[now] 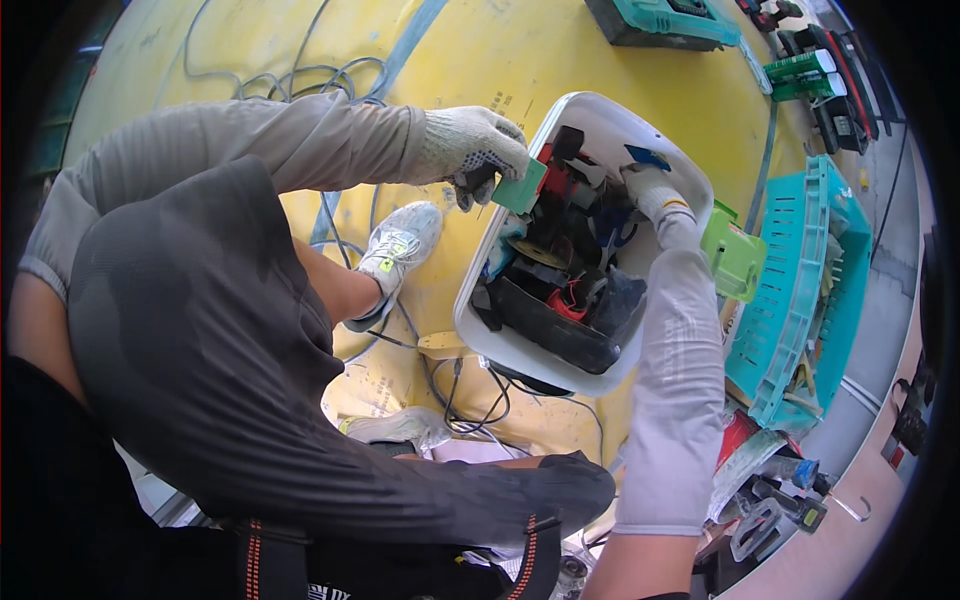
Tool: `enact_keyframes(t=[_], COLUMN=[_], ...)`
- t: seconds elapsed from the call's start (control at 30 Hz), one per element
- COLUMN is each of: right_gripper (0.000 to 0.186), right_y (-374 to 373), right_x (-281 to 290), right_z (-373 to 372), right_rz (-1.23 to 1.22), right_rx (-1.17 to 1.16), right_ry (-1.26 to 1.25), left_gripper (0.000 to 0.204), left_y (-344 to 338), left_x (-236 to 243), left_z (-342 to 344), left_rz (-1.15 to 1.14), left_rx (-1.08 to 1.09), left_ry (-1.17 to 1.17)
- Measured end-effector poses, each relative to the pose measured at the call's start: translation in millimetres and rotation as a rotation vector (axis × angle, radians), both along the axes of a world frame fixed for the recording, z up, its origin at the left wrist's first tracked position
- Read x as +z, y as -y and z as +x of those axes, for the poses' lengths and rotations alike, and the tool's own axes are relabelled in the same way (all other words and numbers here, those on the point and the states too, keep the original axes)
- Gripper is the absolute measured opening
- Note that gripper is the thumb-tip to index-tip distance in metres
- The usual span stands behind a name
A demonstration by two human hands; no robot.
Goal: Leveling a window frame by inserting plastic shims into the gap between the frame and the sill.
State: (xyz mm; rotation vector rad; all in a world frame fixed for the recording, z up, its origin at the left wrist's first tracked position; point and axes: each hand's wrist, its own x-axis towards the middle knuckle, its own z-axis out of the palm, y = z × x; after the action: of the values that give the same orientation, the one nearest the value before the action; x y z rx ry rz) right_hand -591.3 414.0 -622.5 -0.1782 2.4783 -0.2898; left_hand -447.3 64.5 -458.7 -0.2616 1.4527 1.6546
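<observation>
My left hand [478,152], in a dotted white work glove, is closed on a green flat piece [518,188] and something dark, over the left rim of a white plastic bin [472,325]. My right hand [652,188], also gloved, reaches into the bin's upper right, closed on a small blue flat piece [648,157]. Jumbled inside are a red and black object [558,175], blue-handled scissors [615,228], a long black case [545,325] and a red coiled item [568,298]. A light green plastic piece [728,255] lies at the bin's right side.
Grey cables [335,80] loop over the yellow floor covering [420,55]. A teal toolbox [660,22] is at the top. Slotted turquoise crates [775,300] stand at right, with assorted tools [765,525] below and green tubes [805,80] above. My shoe [395,250] is left of the bin.
</observation>
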Motion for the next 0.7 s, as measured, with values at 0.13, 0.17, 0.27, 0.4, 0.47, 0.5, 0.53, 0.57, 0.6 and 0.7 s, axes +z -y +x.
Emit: enact_keyframes(t=[0.13, 0.17, 0.27, 0.4, 0.47, 0.5, 0.53, 0.57, 0.6, 0.7], right_gripper=[0.038, 0.035, 0.03, 0.028, 0.03, 0.031, 0.032, 0.033, 0.034, 0.037], right_y=[-17, -10, 8, 30, 24, 25, 22, 20, 20, 6], right_x=[-6, -6, -3, 13, 18, 19, 20, 20, 20, 15], right_z=[18, 25, 44, 46, 46, 47, 48, 49, 49, 48], right_rz=[0.236, 0.213, 0.365, 0.357, 0.334, 0.318, 0.303, 0.286, 0.265, 0.234], right_rx=[0.252, 0.221, 0.353, 0.417, 0.408, 0.404, 0.397, 0.39, 0.383, 0.331], right_ry=[-0.212, -0.311, -0.421, -0.475, -0.458, -0.45, -0.442, -0.435, -0.428, -0.408], left_gripper=[0.031, 0.031, 0.032, 0.03, 0.03, 0.031, 0.031, 0.031, 0.032, 0.033], left_y=[-4, -3, -6, 9, 6, 7, 5, 5, 5, 2], left_x=[-10, -10, -16, -20, -17, -15, -13, -10, -6, -2], left_z=[-1, 0, 1, -1, -2, -3, -3, -3, -4, -16], left_rz=[0.089, 0.081, 0.056, 0.04, 0.061, 0.067, 0.074, 0.078, 0.079, 0.105], left_rx=[0.005, 0.006, 0.027, 0.007, 0.012, 0.016, 0.017, 0.019, 0.021, -0.008], left_ry=[-0.001, 0.003, 0.022, 0.0, 0.003, 0.006, 0.008, 0.01, 0.011, 0.01])
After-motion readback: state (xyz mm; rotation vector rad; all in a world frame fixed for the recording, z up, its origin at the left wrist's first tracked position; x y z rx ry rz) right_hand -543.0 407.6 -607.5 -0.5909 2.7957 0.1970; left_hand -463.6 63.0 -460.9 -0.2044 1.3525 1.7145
